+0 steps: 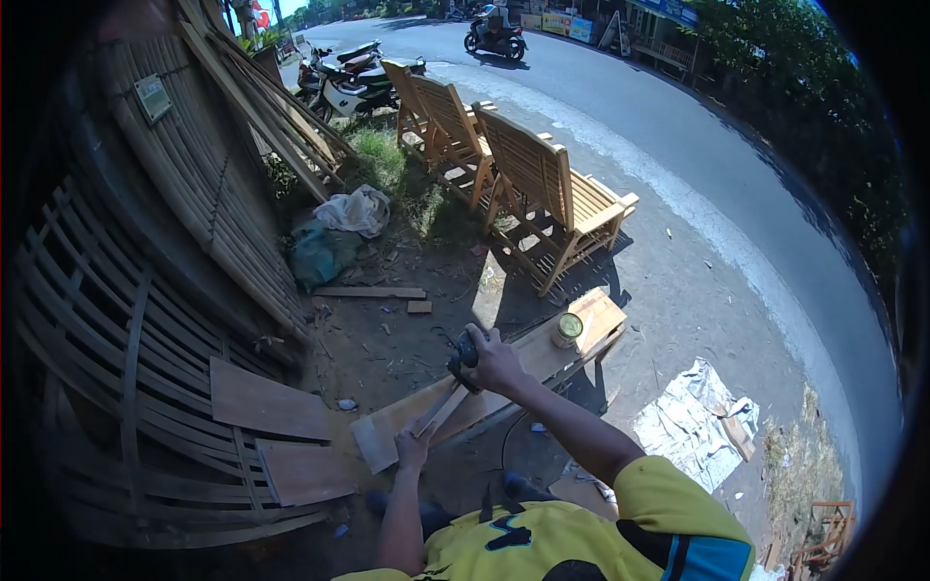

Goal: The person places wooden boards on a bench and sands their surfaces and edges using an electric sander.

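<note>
My right hand (498,364) is wrapped round a dark power sander (463,360), whose base rests against the far end of a narrow wooden strip (441,411). The near end of that strip is gripped in my left hand (412,449), low over the bench. Beneath both hands runs a long, low wooden bench (373,438), set at a slant. An open can (568,328) stands towards its far end, to the right of the sander. A dark cord (507,441) hangs down by the bench's near side. The sander's underside is hidden.
Slatted wooden chairs (528,165) stand beyond the bench. Two flat boards (266,402) lean on bamboo slats at left. A white sheet (699,423) lies on the ground at right. Scraps and a sack (325,254) lie ahead; a motorbike (495,41) is on the road.
</note>
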